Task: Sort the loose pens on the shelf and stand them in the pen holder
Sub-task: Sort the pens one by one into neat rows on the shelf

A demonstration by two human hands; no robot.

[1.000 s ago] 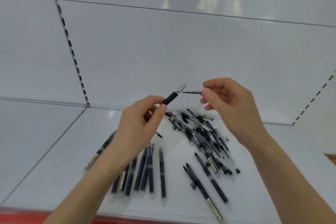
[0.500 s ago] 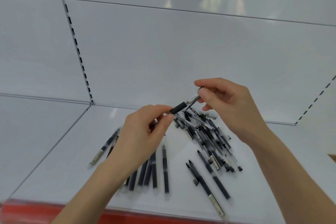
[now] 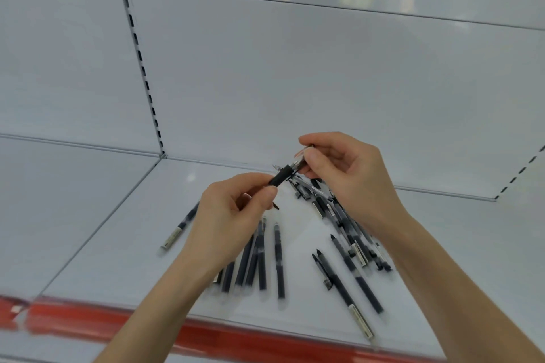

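My left hand (image 3: 233,209) pinches the barrel of a black pen (image 3: 280,177) and holds it above the white shelf (image 3: 118,233). My right hand (image 3: 345,168) grips a clear pen cap (image 3: 298,163) that sits over the pen's tip. Several black pens (image 3: 278,259) lie in a row under my left wrist. A loose pile of pens (image 3: 348,221) lies under my right hand. One pen (image 3: 180,227) lies apart at the left. No pen holder is in view.
The shelf has a red strip (image 3: 206,336) along its front edge. A white back panel (image 3: 295,82) rises behind, with a slotted upright (image 3: 138,56) at the left and another at the far right.
My right hand has brought the cap from beside the pen's tip onto it. Both hands have dropped slightly toward the shelf.
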